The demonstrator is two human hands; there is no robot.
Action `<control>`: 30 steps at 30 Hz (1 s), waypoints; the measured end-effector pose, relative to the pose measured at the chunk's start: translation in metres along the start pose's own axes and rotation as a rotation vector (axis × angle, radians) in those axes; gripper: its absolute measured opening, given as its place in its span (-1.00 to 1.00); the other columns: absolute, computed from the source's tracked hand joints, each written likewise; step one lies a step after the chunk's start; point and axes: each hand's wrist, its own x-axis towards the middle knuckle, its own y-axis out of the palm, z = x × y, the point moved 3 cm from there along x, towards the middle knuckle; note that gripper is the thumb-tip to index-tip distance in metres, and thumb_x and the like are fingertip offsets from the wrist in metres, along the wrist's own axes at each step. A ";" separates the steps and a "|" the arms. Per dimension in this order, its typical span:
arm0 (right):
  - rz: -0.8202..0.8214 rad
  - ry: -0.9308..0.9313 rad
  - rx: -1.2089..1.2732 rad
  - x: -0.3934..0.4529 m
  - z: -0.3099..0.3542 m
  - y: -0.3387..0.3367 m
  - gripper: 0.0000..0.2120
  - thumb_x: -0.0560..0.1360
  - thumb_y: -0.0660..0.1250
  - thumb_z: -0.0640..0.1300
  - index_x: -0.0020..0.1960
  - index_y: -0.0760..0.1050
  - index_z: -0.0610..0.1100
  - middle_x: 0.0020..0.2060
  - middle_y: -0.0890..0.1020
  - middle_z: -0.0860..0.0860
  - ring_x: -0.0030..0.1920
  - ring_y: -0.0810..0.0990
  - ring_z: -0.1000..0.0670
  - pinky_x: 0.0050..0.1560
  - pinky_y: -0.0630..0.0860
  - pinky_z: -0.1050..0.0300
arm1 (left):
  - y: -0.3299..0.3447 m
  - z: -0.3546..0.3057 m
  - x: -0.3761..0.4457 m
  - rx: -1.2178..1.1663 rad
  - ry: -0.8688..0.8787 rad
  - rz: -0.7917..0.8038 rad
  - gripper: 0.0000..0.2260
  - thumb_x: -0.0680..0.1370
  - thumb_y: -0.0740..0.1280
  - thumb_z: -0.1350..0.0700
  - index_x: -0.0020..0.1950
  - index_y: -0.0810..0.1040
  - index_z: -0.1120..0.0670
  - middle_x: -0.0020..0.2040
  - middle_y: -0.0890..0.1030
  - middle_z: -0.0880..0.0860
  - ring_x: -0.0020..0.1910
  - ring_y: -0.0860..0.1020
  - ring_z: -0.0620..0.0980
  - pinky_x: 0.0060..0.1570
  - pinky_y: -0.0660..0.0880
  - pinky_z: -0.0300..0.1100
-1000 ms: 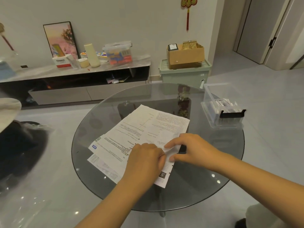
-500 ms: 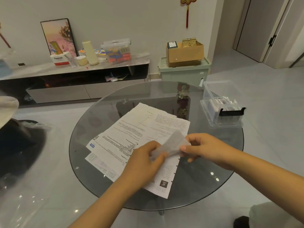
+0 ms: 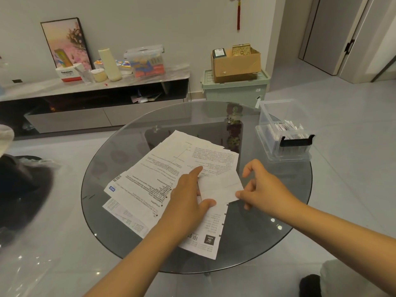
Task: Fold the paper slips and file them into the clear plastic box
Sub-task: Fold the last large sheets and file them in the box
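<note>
I see a white slip (image 3: 220, 187) unfolded at centre over printed sheets (image 3: 171, 168); the clear box (image 3: 282, 133) at two o'clock holds filed slips.

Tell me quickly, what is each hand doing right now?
Left hand: holds the paper slip along its left edge, thumb underneath, index finger stretched out.
Right hand: pinches the slip's lower right corner.
</note>
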 end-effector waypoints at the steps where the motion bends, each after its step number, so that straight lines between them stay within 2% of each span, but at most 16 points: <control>1: 0.007 -0.025 -0.002 -0.002 0.001 0.001 -0.74 0.45 0.35 -0.24 -0.07 0.28 -0.03 -0.38 0.62 -0.05 -0.36 0.64 -0.06 -0.42 0.44 0.27 | 0.000 0.000 0.001 0.029 0.003 -0.009 -0.30 0.48 0.40 -0.03 0.49 0.06 -0.15 0.34 0.29 -0.07 0.15 0.41 -0.11 0.27 0.39 -0.08; 3: 0.046 -0.042 0.000 -0.007 0.003 0.003 -0.83 0.46 0.33 -0.27 -0.11 0.40 -0.04 -0.36 0.57 -0.05 -0.38 0.64 0.01 -0.46 0.43 0.34 | -0.002 0.000 0.005 0.105 0.022 -0.053 -0.31 0.48 0.39 -0.05 0.49 0.08 -0.13 0.39 0.22 -0.06 0.29 0.34 -0.04 0.34 0.31 -0.06; 5: 0.119 -0.012 0.033 -0.011 0.005 0.006 -0.84 0.46 0.33 -0.27 -0.05 0.51 -0.03 -0.37 0.59 -0.02 -0.34 0.67 -0.03 -0.39 0.54 0.22 | -0.006 -0.001 0.005 0.193 0.049 -0.107 -0.38 0.49 0.37 -0.06 0.47 0.16 -0.11 0.41 0.18 -0.06 0.36 0.25 -0.03 0.35 0.23 -0.14; 7: 0.188 0.038 0.112 -0.014 0.007 0.008 -0.79 0.48 0.31 -0.28 0.08 0.53 -0.09 -0.35 0.64 -0.05 -0.27 0.68 -0.15 -0.26 0.60 0.03 | -0.008 -0.004 0.002 0.236 0.149 -0.138 -0.54 0.51 0.35 -0.02 0.39 0.34 -0.10 0.35 0.25 -0.07 0.32 0.28 -0.04 0.28 0.19 -0.22; 9: 0.224 0.078 0.190 -0.016 0.009 0.007 -0.78 0.51 0.27 -0.28 0.14 0.51 -0.13 -0.29 0.69 -0.10 -0.21 0.68 -0.22 -0.22 0.60 0.05 | -0.004 -0.007 -0.002 0.181 0.255 -0.108 -0.70 0.49 0.30 0.01 0.22 0.51 -0.07 0.22 0.38 -0.08 0.22 0.36 -0.05 0.19 0.18 -0.26; 12: 0.279 0.092 0.283 -0.020 0.016 0.005 -0.78 0.53 0.22 -0.29 0.10 0.57 -0.15 -0.14 0.70 -0.01 -0.23 0.69 -0.11 -0.33 0.59 0.13 | 0.003 -0.014 -0.011 0.107 0.310 0.033 -0.63 0.37 0.20 -0.02 0.14 0.56 -0.06 0.11 0.45 -0.13 0.13 0.39 -0.12 0.17 0.28 -0.21; 15: 0.328 0.071 0.263 -0.022 0.021 0.005 -0.78 0.53 0.23 -0.27 0.06 0.62 -0.11 -0.03 0.66 0.08 -0.23 0.70 -0.02 -0.41 0.55 0.18 | 0.007 -0.014 -0.015 0.159 0.349 0.066 -0.63 0.39 0.21 -0.08 0.18 0.52 -0.08 0.12 0.47 -0.14 0.12 0.39 -0.14 0.15 0.32 -0.20; 18: 0.251 0.017 0.097 -0.023 0.019 0.004 -0.77 0.52 0.23 -0.25 0.06 0.58 -0.04 -0.14 0.68 0.09 -0.26 0.68 0.07 -0.32 0.57 0.17 | 0.007 -0.010 -0.014 0.183 0.353 -0.003 -0.78 0.50 0.31 -0.05 0.12 0.54 -0.04 0.11 0.52 -0.11 0.09 0.44 -0.10 0.09 0.37 -0.19; 20: 0.118 -0.079 -0.174 -0.020 0.016 0.000 -0.79 0.50 0.29 -0.15 0.09 0.56 0.04 -0.26 0.64 0.16 -0.31 0.61 0.15 -0.21 0.55 0.23 | 0.006 -0.012 -0.014 0.194 0.361 -0.026 -0.85 0.53 0.31 0.01 0.05 0.58 0.00 0.06 0.55 -0.07 0.04 0.46 -0.08 0.01 0.38 -0.24; 23: -0.049 -0.175 -0.480 -0.014 0.019 -0.008 -0.84 0.48 0.31 0.03 0.06 0.55 0.13 -0.25 0.54 0.20 -0.23 0.50 0.15 -0.14 0.50 0.19 | 0.003 -0.012 -0.014 0.154 0.319 -0.050 -0.87 0.55 0.29 0.04 -0.04 0.58 0.06 -0.04 0.55 -0.06 -0.07 0.47 -0.11 -0.13 0.35 -0.33; 27: -0.112 -0.208 -0.473 -0.003 0.020 -0.008 -0.82 0.46 0.33 0.11 0.03 0.52 0.11 -0.20 0.35 0.18 -0.18 0.45 0.10 -0.23 0.41 0.20 | 0.001 -0.010 -0.015 0.057 0.209 -0.066 -0.92 0.55 0.26 0.00 -0.06 0.48 -0.02 -0.10 0.46 -0.15 -0.14 0.43 -0.19 -0.18 0.31 -0.50; 30: -0.128 -0.212 -0.434 0.003 0.018 -0.001 -0.73 0.44 0.35 0.13 0.10 0.50 0.09 -0.07 0.39 0.13 -0.09 0.48 0.09 -0.15 0.45 0.18 | -0.002 -0.009 -0.012 0.009 0.126 -0.080 -0.92 0.55 0.28 0.00 0.00 0.44 -0.04 -0.10 0.43 -0.19 -0.15 0.43 -0.20 -0.19 0.31 -0.53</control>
